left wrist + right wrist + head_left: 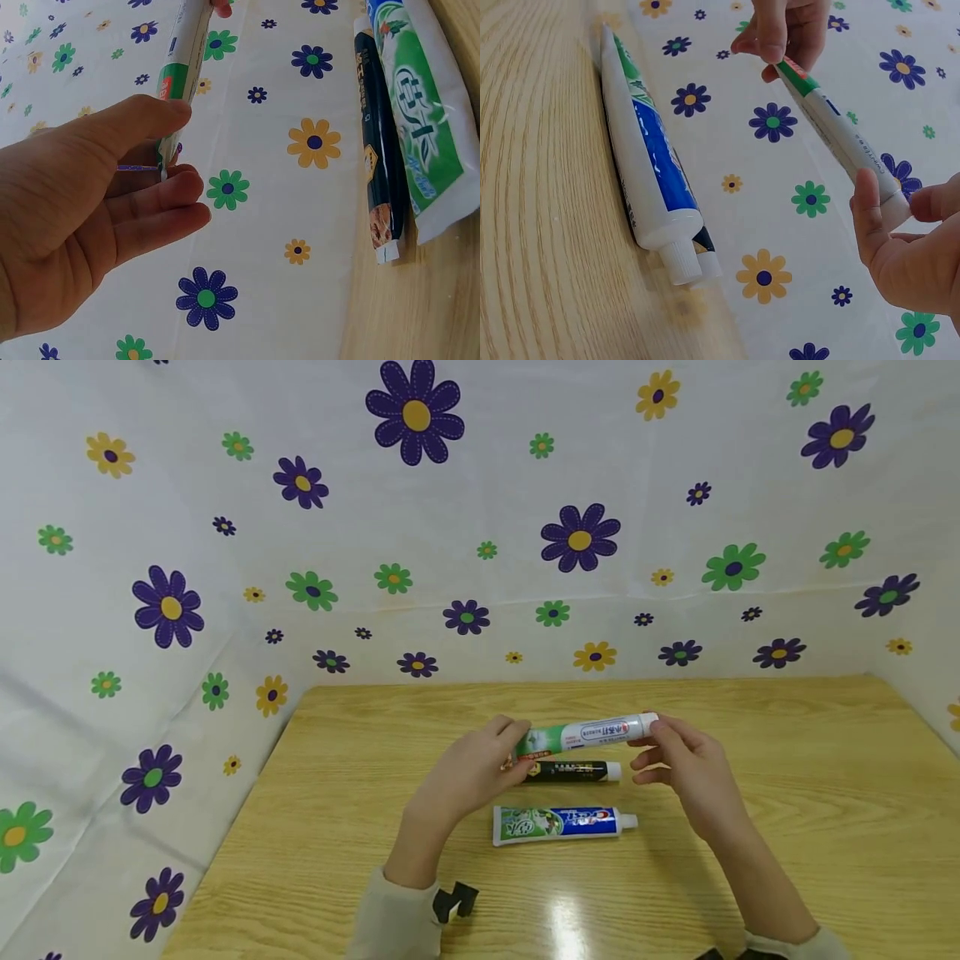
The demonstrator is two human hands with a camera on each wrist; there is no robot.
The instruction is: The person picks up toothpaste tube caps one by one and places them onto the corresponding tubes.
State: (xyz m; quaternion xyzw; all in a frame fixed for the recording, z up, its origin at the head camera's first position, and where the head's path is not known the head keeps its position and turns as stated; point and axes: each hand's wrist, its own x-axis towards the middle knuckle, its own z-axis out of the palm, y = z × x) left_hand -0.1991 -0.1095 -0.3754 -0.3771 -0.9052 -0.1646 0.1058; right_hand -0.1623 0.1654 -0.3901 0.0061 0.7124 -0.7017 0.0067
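A white and green toothpaste tube hangs level above the wooden table. My left hand pinches its flat crimped end between thumb and fingers. The thumb and fingertips of my right hand pinch the cap end. Under it a black toothpaste tube lies on the table, with its white cap to the right. Nearer to me lies a blue, green and white toothpaste tube, cap also to the right. In the wrist views the two lying tubes sit side by side.
White cloth printed with purple, green and yellow flowers walls the table at the back and on both sides. Bare wood stretches to the right and left of the tubes. A small black clip shows at my left cuff.
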